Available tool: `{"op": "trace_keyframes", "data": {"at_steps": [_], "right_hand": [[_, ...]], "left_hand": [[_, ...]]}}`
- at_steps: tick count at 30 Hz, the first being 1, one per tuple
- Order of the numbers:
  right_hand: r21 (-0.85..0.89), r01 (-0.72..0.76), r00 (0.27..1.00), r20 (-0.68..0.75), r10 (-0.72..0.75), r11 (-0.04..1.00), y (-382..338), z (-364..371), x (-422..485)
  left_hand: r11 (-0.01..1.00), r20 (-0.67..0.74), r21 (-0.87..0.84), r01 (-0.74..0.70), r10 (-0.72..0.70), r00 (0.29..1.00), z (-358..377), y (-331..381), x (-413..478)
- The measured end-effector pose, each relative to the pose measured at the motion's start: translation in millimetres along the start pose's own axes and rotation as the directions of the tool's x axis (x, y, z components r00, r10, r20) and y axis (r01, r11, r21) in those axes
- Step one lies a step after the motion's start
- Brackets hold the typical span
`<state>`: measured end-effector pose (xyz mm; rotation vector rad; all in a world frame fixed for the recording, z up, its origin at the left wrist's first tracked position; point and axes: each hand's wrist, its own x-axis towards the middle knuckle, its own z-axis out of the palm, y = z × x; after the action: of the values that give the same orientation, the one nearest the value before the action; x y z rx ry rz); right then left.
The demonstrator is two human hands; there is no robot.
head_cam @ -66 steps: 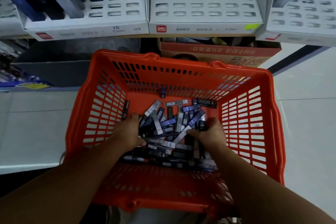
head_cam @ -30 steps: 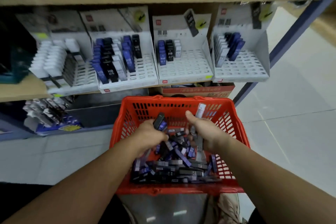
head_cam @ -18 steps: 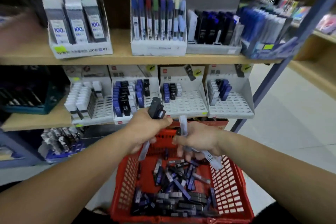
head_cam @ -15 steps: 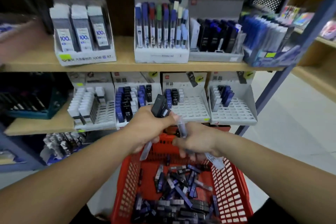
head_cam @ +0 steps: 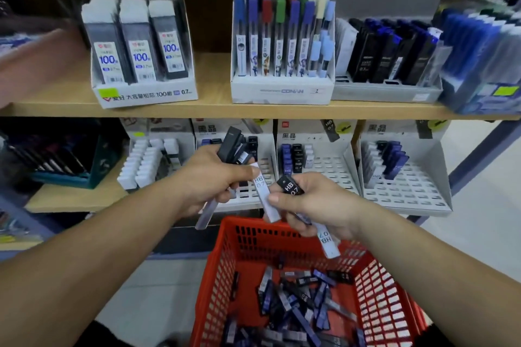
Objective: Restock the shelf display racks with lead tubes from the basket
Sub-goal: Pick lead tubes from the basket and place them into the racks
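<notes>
Red plastic basket (head_cam: pixel 242 224) sits lower in view than half a second ago, with its heap of loose lead tubes (head_cam: pixel 296 301) on the bottom, and both hands have risen in front of the part-filled display racks (head_cam: pixel 332 175) on the lower shelf. The left hand (head_cam: pixel 205 180) still grips a bundle of black tubes (head_cam: pixel 232 146), while the right hand (head_cam: pixel 321 205), curled round a clear tube (head_cam: pixel 327 242), now also shows a black HB 0.7 tube (head_cam: pixel 290 186) at its fingertips. A white HB 0.7 tube (head_cam: pixel 265 194) now slants between the hands, with both thumbs on it.
</notes>
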<state>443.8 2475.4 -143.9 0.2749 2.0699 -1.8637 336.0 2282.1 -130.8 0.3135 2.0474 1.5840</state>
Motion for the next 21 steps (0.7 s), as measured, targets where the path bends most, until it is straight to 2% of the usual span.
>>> {"op": "trace_keyframes", "data": {"at_steps": [4, 7, 9, 12, 15, 18, 21], "right_hand": [[-0.045, 0.006, 0.999, -0.048, -0.008, 0.999, 0.3, 2.2, 12.0], [-0.032, 0.073, 0.988, -0.135, -0.077, 0.997, -0.4, 8.1, 21.9], [-0.029, 0.124, 0.984, -0.122, -0.126, 0.992, -3.0, 14.7, 26.9], [-0.029, 0.160, 0.975, -0.149, -0.163, 0.987, -7.8, 18.0, 34.7], [-0.075, 0.157, 0.946, -0.275, -0.172, 0.985, -11.9, 7.6, 38.4], [-0.075, 0.133, 0.929, -0.337, -0.151, 0.988, -10.4, -3.9, 34.2], [-0.116, 0.125, 0.932, -0.328, -0.157, 0.985, -8.2, -10.5, 22.5]], "left_hand": [[1.000, 0.028, -0.024, 0.014, -0.013, 1.000, -8.4, -8.2, 3.5], [1.000, 0.056, -0.003, -0.001, 0.001, 0.998, -10.4, -9.8, 3.4], [0.999, 0.055, -0.035, 0.001, 0.000, 0.999, -12.8, -11.6, 3.0], [0.997, -0.043, -0.076, 0.009, -0.012, 0.999, -26.0, -17.8, 2.5], [1.000, -0.153, 0.010, 0.025, -0.023, 0.988, -37.1, -26.9, -3.5], [0.997, -0.102, 0.066, 0.037, -0.030, 0.994, -25.8, -31.1, -10.9], [0.997, 0.011, 0.076, -0.001, 0.000, 1.000, -0.3, -30.2, -8.3]]}}
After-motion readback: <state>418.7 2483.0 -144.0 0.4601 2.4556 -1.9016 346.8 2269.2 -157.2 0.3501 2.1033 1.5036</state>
